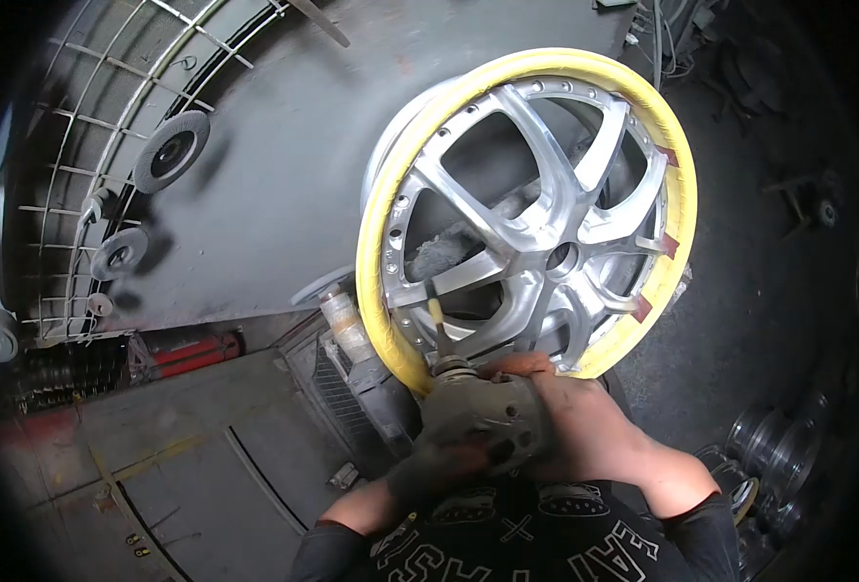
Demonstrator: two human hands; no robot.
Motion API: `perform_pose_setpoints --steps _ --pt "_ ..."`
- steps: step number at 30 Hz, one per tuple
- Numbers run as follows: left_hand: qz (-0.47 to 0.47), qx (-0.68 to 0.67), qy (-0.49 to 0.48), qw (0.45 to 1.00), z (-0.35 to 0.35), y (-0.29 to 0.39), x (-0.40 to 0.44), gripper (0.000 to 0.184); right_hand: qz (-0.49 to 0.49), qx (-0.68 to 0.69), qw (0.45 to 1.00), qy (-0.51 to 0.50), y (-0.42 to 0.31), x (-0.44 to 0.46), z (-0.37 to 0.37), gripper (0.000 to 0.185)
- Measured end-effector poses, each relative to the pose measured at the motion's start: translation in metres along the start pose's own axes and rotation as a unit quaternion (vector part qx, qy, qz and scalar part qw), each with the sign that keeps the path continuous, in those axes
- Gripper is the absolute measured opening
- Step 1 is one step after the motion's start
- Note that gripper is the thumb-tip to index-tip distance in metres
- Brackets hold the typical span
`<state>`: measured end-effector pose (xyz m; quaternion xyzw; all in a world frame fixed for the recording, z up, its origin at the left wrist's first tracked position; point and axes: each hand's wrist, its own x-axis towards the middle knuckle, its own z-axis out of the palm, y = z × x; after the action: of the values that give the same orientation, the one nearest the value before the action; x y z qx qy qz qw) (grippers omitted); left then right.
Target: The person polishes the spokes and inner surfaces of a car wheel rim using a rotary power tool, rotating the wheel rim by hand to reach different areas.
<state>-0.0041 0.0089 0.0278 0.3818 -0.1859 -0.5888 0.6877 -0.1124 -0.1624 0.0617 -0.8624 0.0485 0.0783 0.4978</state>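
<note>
Currently left hand [441, 462] and right hand [573, 407] both clasped round power tool [478, 412]. Tip [433, 296] at silver wheel [528, 242] spoke [473, 270], toward nine o'clock.

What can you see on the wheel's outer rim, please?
A yellow covering runs around the wheel, with dark red patches at the right. The surface underneath is hidden; the right hand and power tool block part of the lower edge.

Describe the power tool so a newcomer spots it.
Find the silver wheel with the yellow rim. At its near edge, the left hand and right hand hold the dark power tool. Only it ends in a thin shaft with a yellow section.
</note>
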Motion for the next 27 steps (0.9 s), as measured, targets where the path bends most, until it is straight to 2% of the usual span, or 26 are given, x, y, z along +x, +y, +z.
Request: perform_pose_setpoints --steps 6,8,12,15,16,18,19,20,22,24,27 --pt "0.014 0.022 0.049 0.998 -0.005 0.015 -0.024 0.064 0.031 0.021 0.997 -0.061 -0.019 0.02 0.015 0.06" --pt "0.02 0.022 0.057 0.998 -0.008 0.016 -0.028 0.064 0.032 -0.01 0.997 -0.07 -0.02 0.022 0.023 0.061" --pt "0.039 0.032 0.044 0.998 -0.005 0.02 -0.019 0.064 0.016 0.021 0.999 -0.036 -0.019 0.019 0.025 0.06" --pt "0.002 0.232 0.034 0.972 0.017 0.045 0.005 0.061 0.054 0.051 0.997 -0.036 -0.024 0.008 0.007 0.058" --pt "-0.01 0.296 0.03 0.955 0.021 0.045 0.009 0.062 0.031 0.064 0.997 0.023 -0.023 0.001 -0.001 0.057" --pt "-0.008 0.129 -0.003 0.992 0.022 0.027 0.019 0.066 0.006 0.077 0.994 0.082 -0.017 -0.01 -0.015 0.057" --pt "-0.008 0.044 -0.021 0.999 0.023 0.017 0.024 0.069 0.012 0.038 0.996 0.082 -0.012 -0.015 -0.021 0.057" --pt "-0.007 -0.042 -0.04 0.998 0.024 0.009 0.028 0.072 0.019 -0.001 0.996 0.082 -0.01 -0.019 -0.026 0.058" --pt "-0.009 -0.129 -0.063 0.99 0.023 0.007 0.033 0.075 0.025 0.004 0.994 0.107 -0.014 -0.017 -0.032 0.058" --pt "-0.029 -0.108 -0.058 0.992 0.02 0.009 0.034 0.081 0.031 0.01 0.991 0.131 -0.013 -0.017 -0.035 0.058" --pt "-0.023 -0.065 -0.037 0.997 0.016 -0.002 0.034 0.083 0.035 -0.002 0.993 0.113 -0.003 -0.017 -0.029 0.058"
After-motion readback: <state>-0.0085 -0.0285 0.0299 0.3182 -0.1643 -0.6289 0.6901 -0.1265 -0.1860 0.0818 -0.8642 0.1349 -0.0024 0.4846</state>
